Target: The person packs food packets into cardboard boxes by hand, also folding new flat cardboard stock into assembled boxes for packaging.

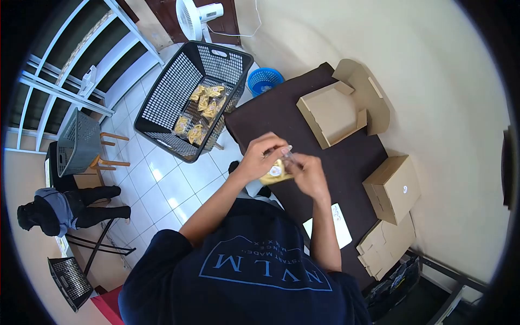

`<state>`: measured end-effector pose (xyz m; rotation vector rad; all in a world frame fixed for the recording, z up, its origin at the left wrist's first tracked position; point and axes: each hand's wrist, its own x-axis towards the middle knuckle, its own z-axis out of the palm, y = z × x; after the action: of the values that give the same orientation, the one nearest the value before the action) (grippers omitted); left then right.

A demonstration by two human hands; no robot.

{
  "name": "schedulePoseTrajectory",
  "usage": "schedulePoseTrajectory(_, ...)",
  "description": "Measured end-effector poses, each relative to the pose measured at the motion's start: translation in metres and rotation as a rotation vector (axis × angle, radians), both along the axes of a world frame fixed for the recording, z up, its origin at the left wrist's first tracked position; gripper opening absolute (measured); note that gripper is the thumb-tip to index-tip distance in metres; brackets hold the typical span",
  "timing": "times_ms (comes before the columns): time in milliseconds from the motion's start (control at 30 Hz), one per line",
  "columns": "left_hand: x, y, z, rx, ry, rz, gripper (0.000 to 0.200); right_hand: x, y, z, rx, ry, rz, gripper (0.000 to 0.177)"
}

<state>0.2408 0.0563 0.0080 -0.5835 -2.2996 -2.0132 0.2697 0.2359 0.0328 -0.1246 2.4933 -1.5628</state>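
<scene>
A small clear packet of yellow snack sticks [271,176] with a round white label hangs between my hands, over the edge of the dark-covered table. My left hand [261,157] is closed with its fingers at the packet's upper end. From the other side, my right hand [307,174] also grips that end, its fingers pinched and slightly blurred. What exactly the fingertips do at the plastic is too small to make out. Similar packets [210,108] lie in a large black basket [162,100] to the left of the table.
On the brown table [271,116] are an open cardboard box [327,116], an upright box [398,187], flattened cardboard [384,246] and white sheets [338,227]. A blue basket [265,78] and a fan [189,19] stand beyond. Another person [59,208] is at far left, near a grey basket [78,143].
</scene>
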Motion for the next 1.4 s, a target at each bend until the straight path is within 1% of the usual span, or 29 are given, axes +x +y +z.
schedulePoseTrajectory(33, -0.005, -0.001, 0.002, -0.011, 0.06, 0.066, 0.017, -0.007, 0.01, -0.003, 0.043, -0.005, 0.027, 0.014)
schedulePoseTrajectory(67, -0.008, -0.005, -0.002, 0.024, 0.001, 0.147, 0.02, -0.015, 0.023, 0.0, 0.004, -0.003, -0.064, 0.011)
schedulePoseTrajectory(133, -0.015, -0.026, -0.006, 0.001, -0.097, 0.261, 0.025, -0.039, 0.062, -0.02, -0.215, 0.063, -0.294, 0.012)
schedulePoseTrajectory(167, -0.018, -0.042, -0.006, -0.059, -0.139, 0.292, 0.026, -0.055, 0.081, -0.019, -0.102, 0.155, -0.373, 0.014)
schedulePoseTrajectory(200, -0.019, -0.056, -0.009, -0.037, -0.175, 0.309, 0.025, -0.071, 0.101, -0.014, 0.159, 0.161, -0.426, 0.015)
schedulePoseTrajectory(233, -0.018, -0.068, -0.012, -0.017, -0.212, 0.323, 0.024, -0.089, 0.116, -0.018, 0.088, 0.094, -0.5, 0.016)
schedulePoseTrajectory(267, -0.017, -0.079, -0.02, -0.014, -0.202, 0.333, 0.023, -0.111, 0.136, -0.037, -0.008, 0.131, -0.522, 0.016)
schedulePoseTrajectory(400, -0.001, -0.105, -0.026, -0.102, -0.225, 0.371, 0.021, -0.193, 0.182, -0.11, -0.059, 0.078, -0.514, 0.016)
schedulePoseTrajectory(467, 0.011, -0.104, -0.02, -0.23, -0.271, 0.397, 0.019, -0.23, 0.204, -0.163, 0.382, 0.127, -0.351, 0.015)
schedulePoseTrajectory(500, 0.017, -0.104, -0.018, -0.231, -0.276, 0.405, 0.019, -0.233, 0.198, -0.161, 0.379, 0.125, -0.342, 0.015)
schedulePoseTrajectory(567, 0.029, -0.109, -0.015, -0.325, -0.312, 0.373, 0.018, -0.24, 0.182, -0.161, -0.119, -0.216, -0.401, 0.014)
schedulePoseTrajectory(633, 0.033, -0.113, -0.013, -0.309, -0.345, 0.401, 0.018, -0.231, 0.171, -0.136, -0.165, -0.165, -0.382, 0.014)
schedulePoseTrajectory(700, 0.033, -0.115, -0.014, -0.157, -0.445, 0.421, 0.019, -0.217, 0.156, -0.094, -0.204, -0.115, -0.361, 0.014)
schedulePoseTrajectory(767, 0.017, -0.104, -0.005, -0.029, -0.453, 0.331, 0.021, -0.19, 0.13, -0.048, -0.314, -0.086, -0.104, 0.016)
schedulePoseTrajectory(800, 0.007, -0.093, 0.003, 0.055, -0.464, 0.287, 0.022, -0.172, 0.109, -0.03, -0.319, -0.102, -0.102, 0.016)
schedulePoseTrajectory(833, -0.006, -0.077, 0.021, 0.046, -0.474, 0.191, 0.028, -0.156, 0.085, -0.013, -0.33, -0.151, 0.012, 0.016)
schedulePoseTrajectory(900, -0.025, -0.053, 0.027, 0.145, -0.607, -0.024, 0.042, -0.129, 0.044, 0.002, -0.362, -0.206, 0.182, 0.015)
schedulePoseTrajectory(933, -0.029, -0.044, 0.031, 0.136, -0.628, -0.172, 0.045, -0.118, 0.032, -0.007, -0.409, -0.176, 0.167, 0.018)
schedulePoseTrajectory(967, -0.031, -0.036, 0.03, -0.07, -0.488, -0.245, 0.048, -0.11, 0.022, -0.015, -0.454, -0.144, 0.149, 0.021)
schedulePoseTrajectory(1000, -0.031, -0.032, 0.025, -0.016, -0.538, -0.194, 0.045, -0.101, 0.013, -0.016, -0.457, -0.144, 0.146, 0.021)
schedulePoseTrajectory(1067, -0.028, -0.029, 0.007, 0.034, -0.59, -0.153, 0.041, -0.082, 0.003, -0.015, -0.69, -0.216, -0.383, 0.028)
schedulePoseTrajectory(1100, -0.027, -0.029, -0.002, 0.094, -0.615, -0.065, 0.037, -0.072, 0.004, -0.034, -0.746, -0.301, -0.373, 0.034)
schedulePoseTrajectory(1133, -0.026, -0.028, -0.006, 0.153, -0.639, 0.024, 0.032, -0.059, 0.003, -0.034, -0.733, -0.428, -0.269, 0.033)
schedulePoseTrajectory(1167, -0.025, -0.028, -0.009, 0.148, -0.643, 0.014, 0.032, -0.046, -0.002, -0.033, -0.718, -0.557, -0.165, 0.031)
schedulePoseTrajectory(1233, -0.017, -0.024, -0.013, 0.16, -0.869, 0.04, 0.025, -0.028, -0.016, -0.031, -0.766, -0.612, -0.13, 0.027)
schedulePoseTrajectory(1267, -0.01, -0.021, -0.025, 0.172, -0.753, 0.045, 0.025, -0.024, -0.02, -0.034, -0.82, -0.535, -0.177, 0.023)
schedulePoseTrajectory(1300, -0.005, -0.018, -0.026, 0.172, -0.755, 0.04, 0.025, -0.022, -0.019, -0.044, -0.82, -0.534, -0.182, 0.023)
schedulePoseTrajectory(1367, 0.002, -0.013, -0.025, 0.3, -0.689, 0.056, 0.029, -0.019, -0.015, -0.061, -0.755, -0.341, -0.211, 0.02)
schedulePoseTrajectory(1400, -0.002, -0.022, -0.014, 0.156, -0.941, -0.035, 0.034, -0.02, -0.011, -0.047, -0.821, -0.569, -0.231, 0.019)
